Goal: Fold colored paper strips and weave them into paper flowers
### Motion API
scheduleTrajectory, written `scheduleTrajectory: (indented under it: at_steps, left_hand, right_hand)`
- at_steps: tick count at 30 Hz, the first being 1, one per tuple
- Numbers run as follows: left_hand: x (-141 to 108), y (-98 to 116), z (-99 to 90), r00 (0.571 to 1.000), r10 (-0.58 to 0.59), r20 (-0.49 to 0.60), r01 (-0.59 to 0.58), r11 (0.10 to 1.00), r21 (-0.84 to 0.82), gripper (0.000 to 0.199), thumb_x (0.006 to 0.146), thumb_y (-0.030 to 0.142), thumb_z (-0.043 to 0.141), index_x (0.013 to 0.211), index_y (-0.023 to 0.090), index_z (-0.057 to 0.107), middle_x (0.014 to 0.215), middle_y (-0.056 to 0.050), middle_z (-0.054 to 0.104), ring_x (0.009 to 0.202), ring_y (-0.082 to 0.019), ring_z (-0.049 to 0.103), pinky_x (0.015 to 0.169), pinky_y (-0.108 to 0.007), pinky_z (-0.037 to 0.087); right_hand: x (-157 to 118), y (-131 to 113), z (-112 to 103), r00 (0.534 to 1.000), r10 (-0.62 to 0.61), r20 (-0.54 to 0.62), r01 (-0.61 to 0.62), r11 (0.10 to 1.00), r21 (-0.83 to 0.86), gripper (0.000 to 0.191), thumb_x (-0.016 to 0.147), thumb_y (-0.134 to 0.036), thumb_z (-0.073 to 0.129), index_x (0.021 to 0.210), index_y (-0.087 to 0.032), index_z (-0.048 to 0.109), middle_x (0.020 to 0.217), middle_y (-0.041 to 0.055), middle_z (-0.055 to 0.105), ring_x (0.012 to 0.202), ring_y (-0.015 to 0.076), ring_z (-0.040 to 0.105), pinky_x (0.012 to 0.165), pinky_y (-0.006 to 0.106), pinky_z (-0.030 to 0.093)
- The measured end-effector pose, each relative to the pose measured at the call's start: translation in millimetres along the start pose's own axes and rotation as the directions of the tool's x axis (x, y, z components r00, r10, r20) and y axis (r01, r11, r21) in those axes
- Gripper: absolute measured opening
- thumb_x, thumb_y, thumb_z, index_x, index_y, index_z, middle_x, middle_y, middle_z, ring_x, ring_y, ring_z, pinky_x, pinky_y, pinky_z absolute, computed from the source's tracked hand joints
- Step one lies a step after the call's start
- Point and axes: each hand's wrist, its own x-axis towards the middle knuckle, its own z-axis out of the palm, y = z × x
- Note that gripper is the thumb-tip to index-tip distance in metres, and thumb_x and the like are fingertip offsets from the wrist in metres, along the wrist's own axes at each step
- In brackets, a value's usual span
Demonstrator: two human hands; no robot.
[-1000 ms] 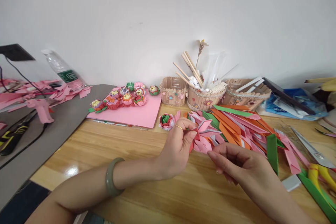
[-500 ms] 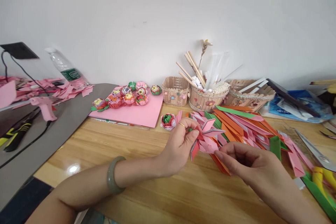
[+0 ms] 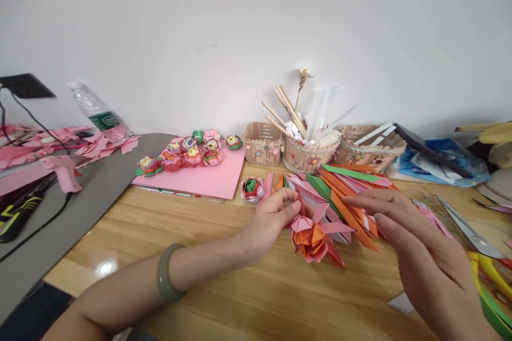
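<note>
Between thumb and fingers, my left hand (image 3: 276, 221) pinches a folded paper flower (image 3: 310, 237) by one of its petals. The flower has an orange centre and pink and red pointed petals, and its centre now faces me. My right hand (image 3: 420, 240) is apart from the flower, to its right, with fingers stretched out over the pile of folded paper strips (image 3: 348, 205) in orange, pink and green. A small finished flower (image 3: 252, 189) with a green centre lies on the table behind my left hand.
Several paper flowers sit on pink sheets (image 3: 224, 176). Craft-stick baskets (image 3: 262, 144) stand along the wall, one with sticks. At the left are a pink glue gun (image 3: 66, 173) and a bottle (image 3: 96, 112); scissors (image 3: 472, 229) lie at the right.
The flower has turned, bringing its orange centre into view. My right hand has let go of the petal, moved right and opened. The view has shifted slightly.
</note>
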Motion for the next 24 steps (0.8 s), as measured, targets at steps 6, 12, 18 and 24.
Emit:
scheduleTrajectory:
  at_steps: [6,12,18,24]
  left_hand:
    - [-1,-2,0.5,0.999,0.035,0.034,-0.039,0.989,0.143,0.034,0.067,0.043,0.065,0.078,0.016,0.049,0.067,0.003,0.053,0.061,-0.008,0.050,0.056,-0.020,0.039]
    - [-7,0,-0.5,0.977,0.159,0.145,-0.203,0.901,0.383,0.018,0.083,0.031,0.049,0.096,0.018,0.048,0.080,-0.002,0.057,0.074,-0.012,0.055,0.067,-0.024,0.044]
    - [-12,5,-3.2,0.686,0.622,0.378,-0.653,0.296,0.697,0.027,0.079,0.013,0.053,0.105,0.021,0.053,0.106,-0.007,0.055,0.103,-0.018,0.050,0.091,-0.035,0.040]
    - [-12,11,-0.2,0.468,0.677,0.567,-0.687,-0.125,0.716,0.017,0.076,0.015,0.058,0.092,0.021,0.061,0.093,-0.007,0.062,0.092,-0.019,0.053,0.084,-0.038,0.044]
  right_hand:
    - [3,-14,6,0.971,0.083,0.224,-0.081,0.997,-0.018,0.019,0.077,-0.039,0.056,0.080,-0.024,0.067,0.077,0.0021,0.070,0.068,0.0185,0.065,0.063,0.029,0.053]
    - [-4,-14,10,0.988,-0.029,0.152,0.037,0.998,-0.049,0.016,0.078,-0.034,0.057,0.077,-0.021,0.067,0.072,0.0017,0.071,0.062,0.0148,0.065,0.057,0.024,0.053]
    - [-9,-4,10,0.940,-0.336,0.066,0.342,0.914,-0.218,0.012,0.078,-0.021,0.058,0.089,-0.020,0.062,0.078,0.0039,0.071,0.065,0.0150,0.066,0.059,0.025,0.054]
    - [-6,-6,6,0.830,-0.555,0.063,0.530,0.748,-0.400,0.012,0.077,-0.017,0.056,0.085,-0.023,0.062,0.074,0.0023,0.073,0.064,0.0172,0.068,0.061,0.029,0.056]
